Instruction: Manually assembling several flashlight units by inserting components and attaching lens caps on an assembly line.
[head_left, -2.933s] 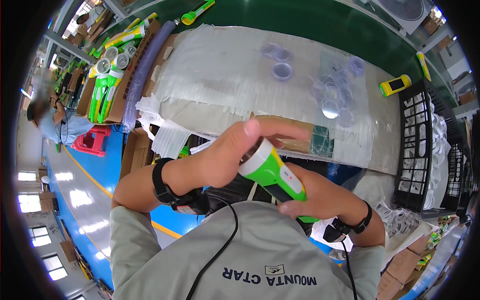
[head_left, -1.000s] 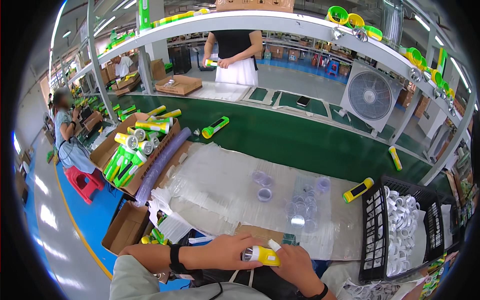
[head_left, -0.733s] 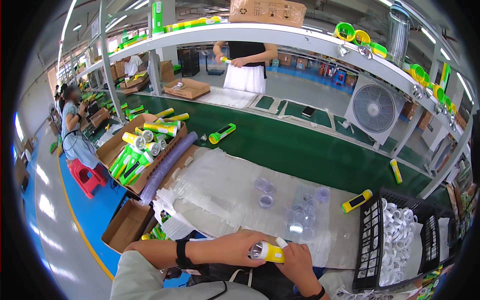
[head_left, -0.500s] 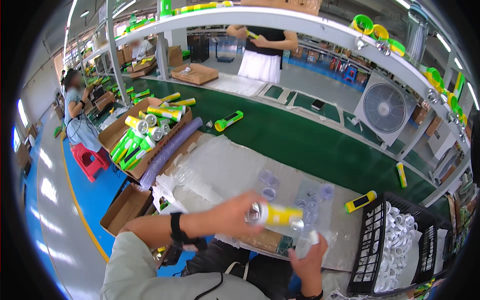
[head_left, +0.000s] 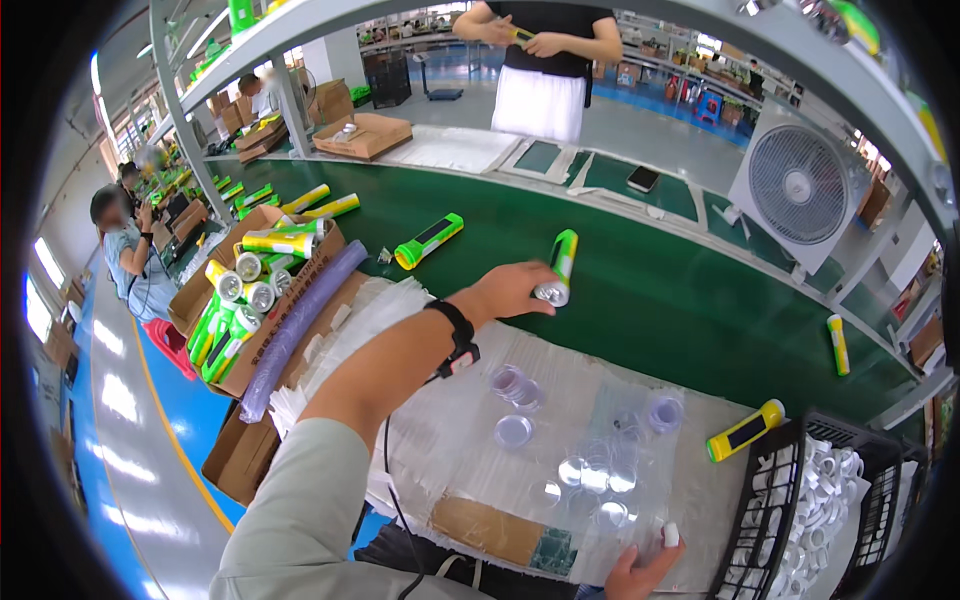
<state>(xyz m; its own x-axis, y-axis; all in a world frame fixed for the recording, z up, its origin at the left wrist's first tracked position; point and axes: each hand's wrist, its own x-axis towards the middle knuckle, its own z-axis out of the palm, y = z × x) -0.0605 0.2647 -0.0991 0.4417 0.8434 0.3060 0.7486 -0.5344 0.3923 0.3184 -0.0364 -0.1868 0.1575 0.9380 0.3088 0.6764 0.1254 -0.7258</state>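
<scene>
My left hand [head_left: 515,290] reaches out over the green conveyor belt [head_left: 660,270], thumb and fingers closed about the silver lens end of a green and yellow flashlight [head_left: 565,258]. That flashlight points away from me across the belt's near part. Low in the picture, above the work surface, my right hand [head_left: 645,572] has thumb and finger apart and nothing between them. A small white covering [head_left: 670,535] sits on one of its fingertips. Several clear round lens discs [head_left: 514,430] lie on the plastic-covered work surface [head_left: 420,440] between the hands.
At left stands a cardboard box [head_left: 240,370] of flashlights, with a rolled purple plastic sleeve [head_left: 305,330] along its edge. A black basket [head_left: 770,500] holds white rings [head_left: 815,480]. More flashlights [head_left: 430,241] lie on the belt. A person [head_left: 540,70] stands across it; a fan [head_left: 797,185] is right.
My left hand has carried the flashlight from above the work surface forward to the belt. My right hand has dropped lower in view, and the head view has shifted.
</scene>
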